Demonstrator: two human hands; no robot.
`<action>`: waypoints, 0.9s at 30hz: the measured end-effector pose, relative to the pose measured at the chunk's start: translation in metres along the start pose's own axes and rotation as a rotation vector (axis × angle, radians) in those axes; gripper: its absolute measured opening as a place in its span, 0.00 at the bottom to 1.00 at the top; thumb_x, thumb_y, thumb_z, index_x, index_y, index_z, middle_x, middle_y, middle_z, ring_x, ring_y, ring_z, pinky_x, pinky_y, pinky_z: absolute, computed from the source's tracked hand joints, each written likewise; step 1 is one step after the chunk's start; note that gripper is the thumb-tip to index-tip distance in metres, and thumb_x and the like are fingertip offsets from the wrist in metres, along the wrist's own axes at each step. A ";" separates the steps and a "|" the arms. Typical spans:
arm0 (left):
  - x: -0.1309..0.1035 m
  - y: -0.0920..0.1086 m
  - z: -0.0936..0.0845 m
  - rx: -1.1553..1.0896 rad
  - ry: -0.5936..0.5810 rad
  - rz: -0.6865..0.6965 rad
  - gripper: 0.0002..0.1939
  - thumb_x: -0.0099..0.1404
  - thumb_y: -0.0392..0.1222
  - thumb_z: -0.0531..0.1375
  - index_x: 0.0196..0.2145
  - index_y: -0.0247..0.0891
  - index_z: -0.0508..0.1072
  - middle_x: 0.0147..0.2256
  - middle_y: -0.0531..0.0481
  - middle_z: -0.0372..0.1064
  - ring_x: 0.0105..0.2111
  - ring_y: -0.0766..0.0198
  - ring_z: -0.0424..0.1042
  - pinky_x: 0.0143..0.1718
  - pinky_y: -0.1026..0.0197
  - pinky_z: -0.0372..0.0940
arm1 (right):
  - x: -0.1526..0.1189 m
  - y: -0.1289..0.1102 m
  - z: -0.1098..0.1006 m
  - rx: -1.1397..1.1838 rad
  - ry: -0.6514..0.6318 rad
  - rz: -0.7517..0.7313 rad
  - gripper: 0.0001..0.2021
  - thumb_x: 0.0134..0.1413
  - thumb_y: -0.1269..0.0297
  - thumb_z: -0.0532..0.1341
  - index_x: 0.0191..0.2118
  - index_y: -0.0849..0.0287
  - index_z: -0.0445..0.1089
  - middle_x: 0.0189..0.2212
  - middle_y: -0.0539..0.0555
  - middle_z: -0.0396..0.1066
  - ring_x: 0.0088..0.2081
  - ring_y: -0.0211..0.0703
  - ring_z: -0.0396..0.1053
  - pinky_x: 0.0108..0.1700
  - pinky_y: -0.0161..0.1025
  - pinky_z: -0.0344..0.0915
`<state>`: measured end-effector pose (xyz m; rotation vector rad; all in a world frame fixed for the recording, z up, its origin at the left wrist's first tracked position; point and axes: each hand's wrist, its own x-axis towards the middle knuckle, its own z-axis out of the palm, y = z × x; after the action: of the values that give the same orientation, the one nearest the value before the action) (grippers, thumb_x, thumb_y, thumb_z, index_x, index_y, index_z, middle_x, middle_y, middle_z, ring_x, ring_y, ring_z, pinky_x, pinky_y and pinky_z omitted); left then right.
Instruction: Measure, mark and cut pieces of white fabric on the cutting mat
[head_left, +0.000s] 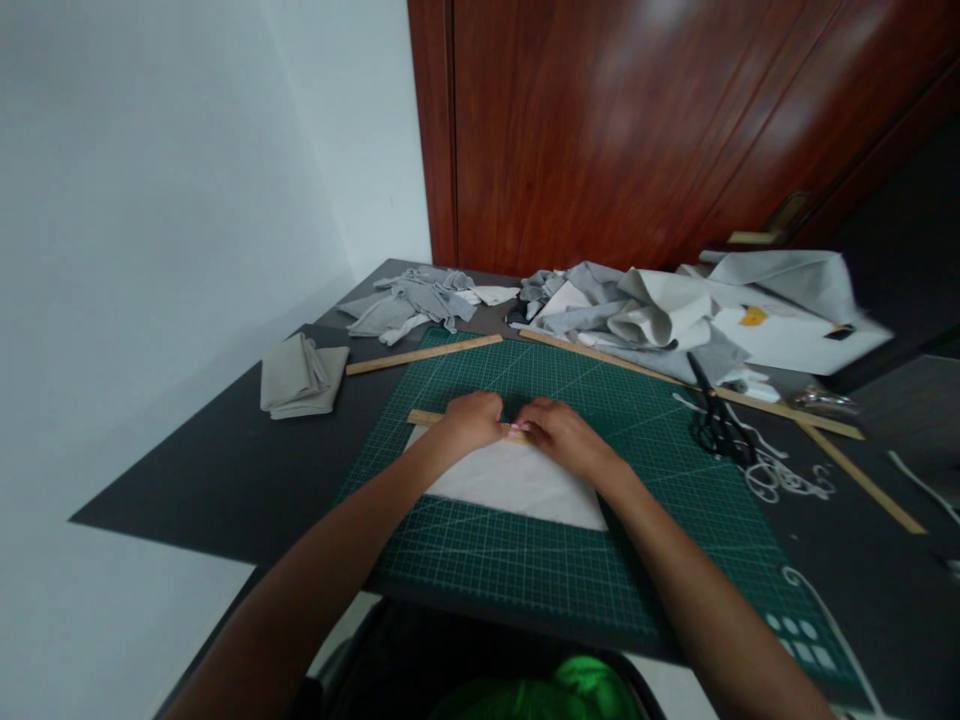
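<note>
A piece of white cloth (517,485) lies flat on the green cutting mat (480,570). Along its far edge runs a wooden ruler (424,417), partly covered by my hands. My left hand (475,418) is closed at that edge, its fingertips curled down over the cloth and ruler. Close beside it, my right hand (556,430) pinches the same edge with bent fingers. A small pink spot shows between the two hands; what it is, I cannot make out. The fingertips are partly hidden.
Folded cloth (304,378) sits on the dark table at left. Grey scraps (420,300) and a fabric heap (645,305) lie at the back. Black scissors (716,420) and white cord (780,478) are at right. More wooden rulers (424,355) lie around the mat.
</note>
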<state>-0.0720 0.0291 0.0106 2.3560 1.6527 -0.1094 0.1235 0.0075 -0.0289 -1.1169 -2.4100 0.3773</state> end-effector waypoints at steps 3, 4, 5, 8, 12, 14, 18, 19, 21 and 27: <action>0.002 -0.002 0.002 -0.003 -0.003 0.006 0.16 0.68 0.55 0.62 0.44 0.41 0.79 0.48 0.43 0.79 0.50 0.51 0.77 0.47 0.57 0.69 | -0.001 -0.001 -0.004 -0.006 -0.027 0.011 0.09 0.66 0.77 0.60 0.38 0.59 0.75 0.34 0.53 0.71 0.36 0.43 0.71 0.41 0.37 0.61; 0.003 -0.003 0.003 -0.004 -0.004 0.010 0.16 0.68 0.55 0.62 0.44 0.42 0.79 0.48 0.43 0.79 0.50 0.51 0.77 0.47 0.57 0.69 | -0.002 -0.001 -0.006 -0.005 -0.031 0.016 0.09 0.66 0.77 0.60 0.38 0.59 0.75 0.34 0.53 0.71 0.36 0.43 0.71 0.40 0.36 0.61; 0.002 -0.003 0.003 -0.004 -0.004 0.013 0.16 0.68 0.55 0.62 0.44 0.42 0.79 0.48 0.43 0.79 0.50 0.51 0.77 0.47 0.58 0.69 | -0.003 -0.001 -0.007 -0.003 -0.033 0.023 0.09 0.66 0.77 0.60 0.37 0.58 0.75 0.34 0.53 0.71 0.35 0.42 0.71 0.39 0.36 0.61; 0.000 -0.002 0.001 -0.002 -0.004 0.007 0.16 0.67 0.54 0.62 0.44 0.41 0.79 0.49 0.42 0.79 0.50 0.51 0.77 0.47 0.58 0.69 | -0.006 -0.002 -0.013 -0.005 -0.044 0.056 0.09 0.65 0.77 0.61 0.37 0.57 0.75 0.34 0.53 0.72 0.35 0.42 0.71 0.39 0.36 0.60; -0.002 0.000 -0.003 -0.004 -0.006 -0.005 0.16 0.66 0.54 0.64 0.43 0.41 0.79 0.49 0.42 0.79 0.50 0.52 0.77 0.46 0.58 0.69 | -0.016 0.001 -0.024 -0.039 -0.078 0.119 0.10 0.64 0.77 0.60 0.38 0.56 0.76 0.36 0.54 0.75 0.36 0.43 0.72 0.40 0.35 0.60; -0.002 0.000 -0.004 -0.007 -0.012 -0.001 0.15 0.66 0.53 0.64 0.43 0.41 0.79 0.48 0.42 0.79 0.49 0.53 0.78 0.46 0.59 0.69 | -0.020 0.005 -0.029 -0.073 -0.103 0.162 0.10 0.64 0.77 0.60 0.37 0.56 0.76 0.36 0.54 0.75 0.37 0.43 0.72 0.39 0.35 0.60; -0.002 0.000 -0.005 -0.011 -0.022 0.004 0.14 0.66 0.52 0.64 0.43 0.40 0.79 0.46 0.43 0.79 0.48 0.54 0.78 0.45 0.59 0.69 | -0.027 0.018 -0.040 -0.083 -0.147 0.207 0.10 0.63 0.76 0.59 0.35 0.56 0.76 0.35 0.54 0.77 0.39 0.44 0.73 0.41 0.35 0.61; -0.002 0.000 -0.005 -0.010 -0.023 0.003 0.14 0.66 0.52 0.64 0.43 0.40 0.79 0.46 0.43 0.79 0.48 0.53 0.78 0.45 0.59 0.69 | -0.028 0.021 -0.042 -0.062 -0.155 0.216 0.11 0.62 0.77 0.59 0.35 0.56 0.76 0.35 0.53 0.77 0.39 0.44 0.74 0.41 0.35 0.61; -0.003 0.001 -0.007 -0.009 -0.026 0.000 0.14 0.67 0.51 0.64 0.43 0.40 0.79 0.46 0.42 0.79 0.48 0.53 0.78 0.45 0.59 0.69 | -0.032 0.026 -0.048 -0.019 -0.167 0.252 0.11 0.61 0.76 0.59 0.33 0.56 0.77 0.33 0.53 0.78 0.37 0.43 0.74 0.39 0.35 0.61; -0.007 0.004 -0.011 0.000 -0.029 -0.006 0.14 0.67 0.51 0.64 0.43 0.40 0.79 0.47 0.43 0.79 0.49 0.53 0.78 0.45 0.59 0.69 | -0.040 0.032 -0.061 0.000 -0.165 0.360 0.07 0.57 0.72 0.65 0.31 0.54 0.78 0.28 0.51 0.78 0.31 0.43 0.72 0.33 0.35 0.59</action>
<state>-0.0719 0.0240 0.0235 2.3390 1.6462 -0.1434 0.1984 0.0003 -0.0015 -1.5802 -2.3398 0.6062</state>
